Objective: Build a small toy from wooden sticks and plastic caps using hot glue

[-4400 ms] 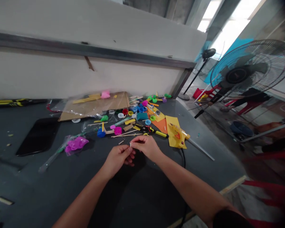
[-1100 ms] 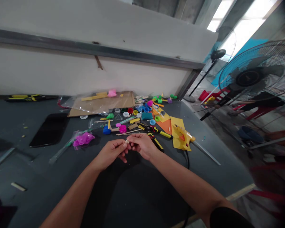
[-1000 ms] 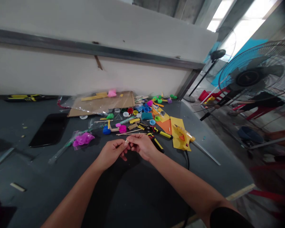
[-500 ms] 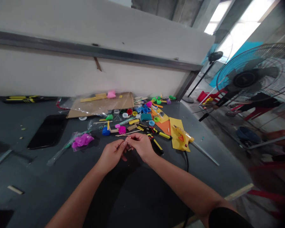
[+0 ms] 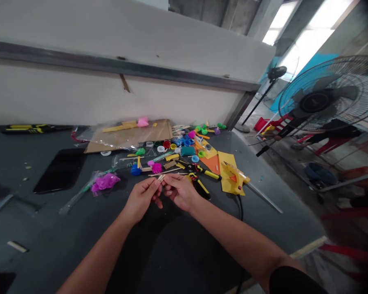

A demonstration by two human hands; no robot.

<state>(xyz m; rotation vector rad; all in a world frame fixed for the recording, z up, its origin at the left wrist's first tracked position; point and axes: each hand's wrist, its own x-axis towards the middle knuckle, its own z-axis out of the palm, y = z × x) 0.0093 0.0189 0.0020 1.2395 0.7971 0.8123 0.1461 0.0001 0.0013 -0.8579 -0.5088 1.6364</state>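
Observation:
Both hands meet over the dark table. Between the fingertips, small pale wooden stick pieces point(image 5: 161, 178) poke up, partly hidden by the fingers. My left hand point(image 5: 143, 198) pinches them from the left with thumb and forefinger, its other fingers curled below. From the right, my right hand point(image 5: 181, 192) grips the same pieces with thumb and fingertips. Just beyond lie a thin wooden stick point(image 5: 171, 174), a magenta lump point(image 5: 156, 168) and a blue cap point(image 5: 136, 170). Yellow-black pliers point(image 5: 208, 172) rest beyond my right hand.
A yellow glue gun point(image 5: 239, 183) with a black cord lies to the right on yellow paper point(image 5: 226, 158). Leftward are a black phone point(image 5: 59, 170) and bagged purple clay point(image 5: 105, 182). Cardboard point(image 5: 135, 139) and coloured caps fill the back. A large fan point(image 5: 317, 102) stands right, beyond the table.
My fingers have shifted slightly, so the wooden pieces show more clearly between the fingertips. The view has moved very little; the things on the table lie as before.

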